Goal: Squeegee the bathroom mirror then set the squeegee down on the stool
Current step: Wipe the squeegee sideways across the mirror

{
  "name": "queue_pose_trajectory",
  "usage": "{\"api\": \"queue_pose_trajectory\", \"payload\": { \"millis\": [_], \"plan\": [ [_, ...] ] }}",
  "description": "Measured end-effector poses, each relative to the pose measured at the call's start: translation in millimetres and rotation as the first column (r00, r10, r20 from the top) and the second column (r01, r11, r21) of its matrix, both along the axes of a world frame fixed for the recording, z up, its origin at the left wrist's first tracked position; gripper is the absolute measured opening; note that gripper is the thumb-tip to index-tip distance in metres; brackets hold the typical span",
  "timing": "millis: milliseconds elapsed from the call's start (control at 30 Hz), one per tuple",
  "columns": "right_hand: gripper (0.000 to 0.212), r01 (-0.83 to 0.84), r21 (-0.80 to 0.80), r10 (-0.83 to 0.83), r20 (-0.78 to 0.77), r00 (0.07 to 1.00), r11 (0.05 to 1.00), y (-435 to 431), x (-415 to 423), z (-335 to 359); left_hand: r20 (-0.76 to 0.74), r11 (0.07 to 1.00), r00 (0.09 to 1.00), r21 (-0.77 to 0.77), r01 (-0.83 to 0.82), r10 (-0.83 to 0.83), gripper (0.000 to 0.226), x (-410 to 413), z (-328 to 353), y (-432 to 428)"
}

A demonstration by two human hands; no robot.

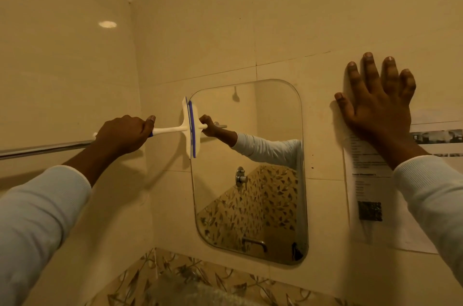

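1. The squeegee [188, 128], white with a blue rubber strip, has its blade upright against the upper left edge of the mirror [275, 110]. Its handle sticks out level to the left.
2. The left hand [122, 134] grips the end of that handle, fingers curled tight around it and the thumb lying along the top toward the blade.
3. The mirror is frameless with rounded corners. From the blade, the whole glass lies open to the right and below, and it reflects the gripping hand, a pale sleeve, a chrome tap fitting and leaf-patterned tiles.
4. The right hand [378, 105] is pressed flat on the wall to the right of the mirror, near its right edge but apart from it. Its fingers are straight and spread apart, and the heel of the palm rests on the top of a printed paper notice [368, 193] stuck to the tiles.
5. A chrome towel rail [42, 148] runs along the left wall and passes behind the left hand, close to the corner.
6. The wall tiles [225, 42] are glossy cream, and a leaf-patterned tile band [190, 273] runs below the mirror.
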State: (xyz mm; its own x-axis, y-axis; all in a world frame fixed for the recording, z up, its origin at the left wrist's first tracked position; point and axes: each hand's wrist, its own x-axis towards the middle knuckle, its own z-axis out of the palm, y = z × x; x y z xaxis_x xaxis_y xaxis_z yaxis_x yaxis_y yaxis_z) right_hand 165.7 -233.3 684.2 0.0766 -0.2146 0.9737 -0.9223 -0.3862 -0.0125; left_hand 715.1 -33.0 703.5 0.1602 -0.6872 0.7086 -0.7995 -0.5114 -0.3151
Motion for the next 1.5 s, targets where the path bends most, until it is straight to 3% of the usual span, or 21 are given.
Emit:
{"api": "queue_pose_trajectory", "payload": {
  "millis": [133, 233, 333, 433, 500, 667, 767, 867, 967, 1067, 1233, 1500],
  "plan": [
    [0.078, 0.0, 0.0, 0.0, 0.002, 1.0, 1.0, 0, 0, 0, -0.027, 0.999, 0.999, 0.006, -0.036, 0.037, 0.062, -4, -2, 7],
    [0.078, 0.002, -0.001, -0.002, 0.002, 1.0, 1.0, 0, 0, 0, -0.024, 0.996, 0.997, -0.044, -0.073, 0.072, 0.053, -2, -1, 15],
    [0.078, 0.004, 0.002, -0.004, 0.003, 1.0, 1.0, 0, 1, 0, -0.046, 0.989, 0.999, -0.147, 0.007, -0.013, 0.053, -9, -1, 20],
    [0.079, 0.0, 0.01, 0.0, -0.003, 1.0, 1.0, 2, 1, 1, -0.108, 0.942, 0.98, -0.31, 0.124, -0.165, 0.079, -34, -5, 19],
    [0.079, -0.002, 0.015, 0.002, -0.006, 1.0, 1.0, 3, 1, 1, -0.136, 0.927, 0.965, -0.334, 0.169, -0.225, 0.075, -62, -6, 14],
    [0.079, -0.001, 0.008, 0.001, -0.004, 1.0, 1.0, 1, 1, 1, -0.168, 0.895, 0.891, -0.234, 0.379, -0.421, 0.067, -153, -23, -14],
    [0.079, 0.011, 0.007, -0.011, -0.01, 1.0, 1.0, 0, 1, 1, -0.042, 0.878, 0.882, -0.126, 0.461, -0.469, 0.06, -195, -36, -36],
    [0.078, 0.017, 0.002, -0.017, -0.006, 1.0, 1.0, -2, 1, 1, 0.041, 0.886, 0.887, -0.052, 0.462, -0.46, 0.072, -217, -45, -53],
    [0.077, 0.031, -0.013, -0.031, -0.001, 1.0, 0.999, -5, 0, 0, -0.025, 0.878, 0.88, -0.096, 0.47, -0.474, 0.073, -225, -51, -61],
    [0.077, 0.034, -0.024, -0.034, -0.009, 0.999, 0.999, -9, 0, 1, -0.048, 0.853, 0.855, -0.119, 0.507, -0.516, 0.058, -226, -55, -67],
    [0.077, 0.027, -0.025, -0.027, -0.002, 1.0, 0.999, -10, 0, 0, -0.069, 0.865, 0.868, -0.153, 0.479, -0.493, 0.079, -214, -55, -73],
    [0.078, 0.009, -0.01, -0.009, -0.002, 1.0, 1.0, -6, -1, 0, -0.034, 0.899, 0.901, -0.097, 0.427, -0.432, 0.058, -177, -56, -69]
  ]
}}
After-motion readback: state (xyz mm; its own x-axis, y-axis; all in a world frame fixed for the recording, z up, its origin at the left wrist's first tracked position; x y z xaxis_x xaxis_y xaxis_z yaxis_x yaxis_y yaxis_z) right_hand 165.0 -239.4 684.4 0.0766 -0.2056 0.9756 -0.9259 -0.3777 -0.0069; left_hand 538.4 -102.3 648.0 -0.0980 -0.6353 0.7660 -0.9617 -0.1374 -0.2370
